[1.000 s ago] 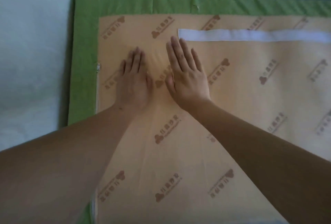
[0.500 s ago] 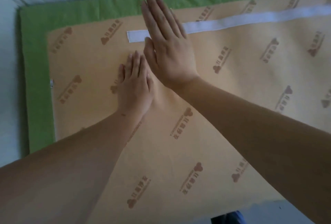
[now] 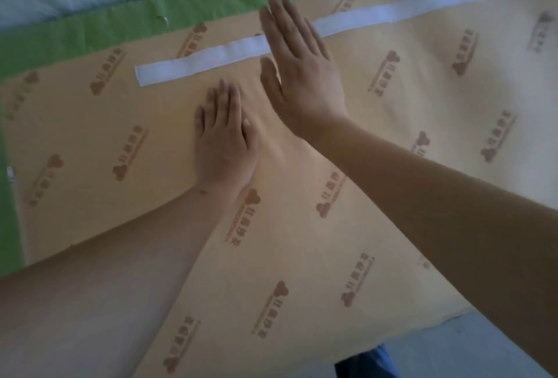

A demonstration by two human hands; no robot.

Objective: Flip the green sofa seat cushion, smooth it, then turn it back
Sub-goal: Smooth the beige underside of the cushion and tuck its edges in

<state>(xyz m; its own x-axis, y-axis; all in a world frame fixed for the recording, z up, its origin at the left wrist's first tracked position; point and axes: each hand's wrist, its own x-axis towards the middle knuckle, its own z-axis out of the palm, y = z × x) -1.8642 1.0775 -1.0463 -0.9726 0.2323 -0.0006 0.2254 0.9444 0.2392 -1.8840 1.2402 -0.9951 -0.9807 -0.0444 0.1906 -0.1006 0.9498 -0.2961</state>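
2 bare forearms point(image 3: 120, 272), blue clothing point(image 3: 374, 361)

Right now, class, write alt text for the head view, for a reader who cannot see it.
The left hand and right hand lie flat, fingers straight, on the tan, logo-printed underside of a green-edged seat cushion. The right hand reaches farther, its fingers across a white strip.

cushion point(image 3: 362, 142): tan, brown logos (repeating) | border point(image 3: 90, 33): green | strip point(image 3: 211, 57): white
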